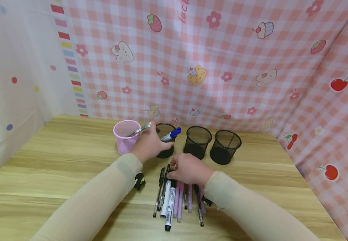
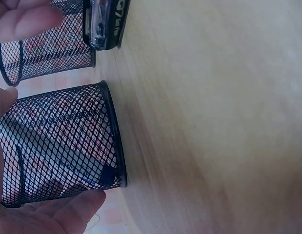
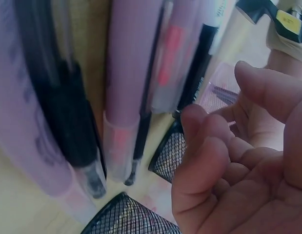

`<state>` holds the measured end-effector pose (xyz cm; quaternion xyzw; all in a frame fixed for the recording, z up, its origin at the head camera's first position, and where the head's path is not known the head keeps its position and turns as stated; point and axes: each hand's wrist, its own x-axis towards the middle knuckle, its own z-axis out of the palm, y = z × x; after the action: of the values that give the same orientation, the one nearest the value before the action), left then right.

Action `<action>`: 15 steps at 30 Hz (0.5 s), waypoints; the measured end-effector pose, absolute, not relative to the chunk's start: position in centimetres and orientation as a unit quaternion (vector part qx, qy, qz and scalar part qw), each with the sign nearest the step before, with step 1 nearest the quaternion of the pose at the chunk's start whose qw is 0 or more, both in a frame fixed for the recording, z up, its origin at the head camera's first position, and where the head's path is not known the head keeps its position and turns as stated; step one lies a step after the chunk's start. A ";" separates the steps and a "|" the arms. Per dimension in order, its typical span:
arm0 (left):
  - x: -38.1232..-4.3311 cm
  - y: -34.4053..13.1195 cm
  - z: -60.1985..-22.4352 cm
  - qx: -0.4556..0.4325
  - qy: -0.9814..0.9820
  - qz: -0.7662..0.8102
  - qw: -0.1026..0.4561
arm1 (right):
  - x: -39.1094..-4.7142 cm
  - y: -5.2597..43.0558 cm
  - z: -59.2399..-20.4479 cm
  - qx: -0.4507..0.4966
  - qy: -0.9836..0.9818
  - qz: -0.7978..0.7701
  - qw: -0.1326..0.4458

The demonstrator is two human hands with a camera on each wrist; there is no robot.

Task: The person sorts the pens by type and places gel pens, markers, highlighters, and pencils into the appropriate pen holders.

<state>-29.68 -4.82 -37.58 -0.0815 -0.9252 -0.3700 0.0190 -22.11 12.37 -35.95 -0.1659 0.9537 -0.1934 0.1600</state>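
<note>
My left hand (image 1: 150,144) holds a black mesh pen cup (image 1: 165,154), with thumb and fingers around its sides in the left wrist view. A blue-capped marker (image 1: 175,132) leans in that cup; its lower end (image 2: 108,173) shows through the mesh. My right hand (image 1: 192,170) hovers at the top ends of a row of pens, its fingers loosely curled and nothing between them in the right wrist view. The row has white markers with black caps (image 1: 170,207), light purple pens (image 1: 180,202) and slim black pens (image 1: 199,207). The hand hides some of their upper ends.
A pink mesh cup (image 1: 122,145) with a patterned pen (image 1: 143,128) stands left of the held cup. Two more black mesh cups, a nearer one (image 1: 196,150) and a farther-right one (image 1: 225,155), stand to the right. A checked curtain (image 1: 237,100) hangs behind the wooden table (image 1: 56,160).
</note>
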 end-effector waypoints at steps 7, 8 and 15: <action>-29.7 -4.8 -37.6 -0.082 -0.924 -0.372 0.021 | -22.1 11.7 -36.3 -0.164 0.953 -0.190 0.168; -29.7 -4.8 -37.6 -0.083 -0.924 -0.373 0.021 | -22.1 11.6 -36.3 -0.164 0.954 -0.186 0.168; -29.7 -4.8 -37.6 -0.085 -0.923 -0.374 0.019 | -22.3 11.1 -36.5 -0.167 0.960 -0.154 0.166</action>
<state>-29.69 -4.84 -37.60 -0.0852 -0.9235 -0.3736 0.0192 -22.27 11.09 -36.52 -0.1671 0.9596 -0.1536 0.1662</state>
